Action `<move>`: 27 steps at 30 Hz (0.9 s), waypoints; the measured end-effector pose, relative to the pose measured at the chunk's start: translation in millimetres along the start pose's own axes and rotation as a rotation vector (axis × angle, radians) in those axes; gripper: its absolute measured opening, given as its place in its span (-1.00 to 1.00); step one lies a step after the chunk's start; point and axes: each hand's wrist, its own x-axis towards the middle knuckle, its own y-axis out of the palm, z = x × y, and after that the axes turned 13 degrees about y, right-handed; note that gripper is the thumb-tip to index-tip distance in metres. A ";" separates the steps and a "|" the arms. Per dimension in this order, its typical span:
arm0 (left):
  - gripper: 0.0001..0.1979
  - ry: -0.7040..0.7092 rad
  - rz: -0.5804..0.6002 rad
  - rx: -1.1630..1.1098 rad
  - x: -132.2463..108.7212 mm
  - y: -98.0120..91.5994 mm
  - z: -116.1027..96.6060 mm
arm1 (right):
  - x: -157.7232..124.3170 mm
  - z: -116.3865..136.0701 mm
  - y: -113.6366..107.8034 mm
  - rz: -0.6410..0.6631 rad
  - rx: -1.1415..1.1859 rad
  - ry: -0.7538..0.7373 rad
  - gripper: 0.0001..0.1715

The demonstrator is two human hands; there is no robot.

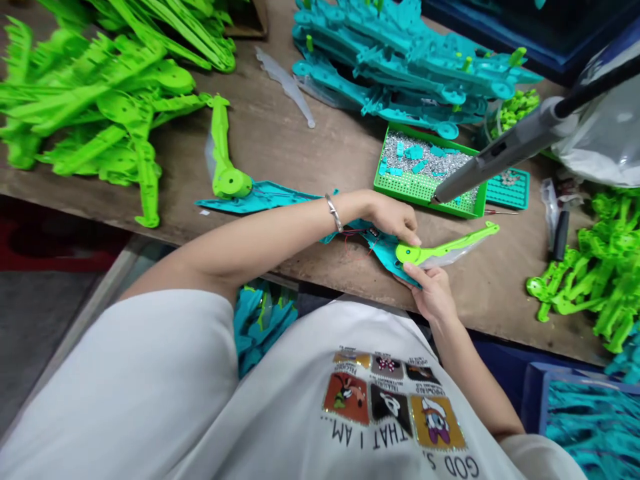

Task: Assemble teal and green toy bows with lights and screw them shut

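A long teal plastic frame (280, 197) with thin red and dark wires lies along the table's near edge. A green plastic arm (231, 180) with a clear strip stands out from its left end, and a second green arm (447, 251) is fitted by its round end at the right. My right hand (434, 293) grips the frame's right end from below, thumb beside the round joint. Reaching across the frame, my left hand (393, 217) has its fingers curled at that joint's upper edge; whether a small thing is between the fingertips is hidden.
A grey powered screwdriver (500, 150) hangs over a green tray (433, 207) of screws and small teal parts. Green parts are heaped left (95, 100) and right (595, 267). Stacked teal frames (400, 60) lie at the back. A black-handled tool (561, 237) lies right.
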 end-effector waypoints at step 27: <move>-0.36 -0.030 -0.854 0.790 -46.3 138.5 -12.5 | 32.0 148.6 33.0 -0.075 -0.503 -0.814 -0.27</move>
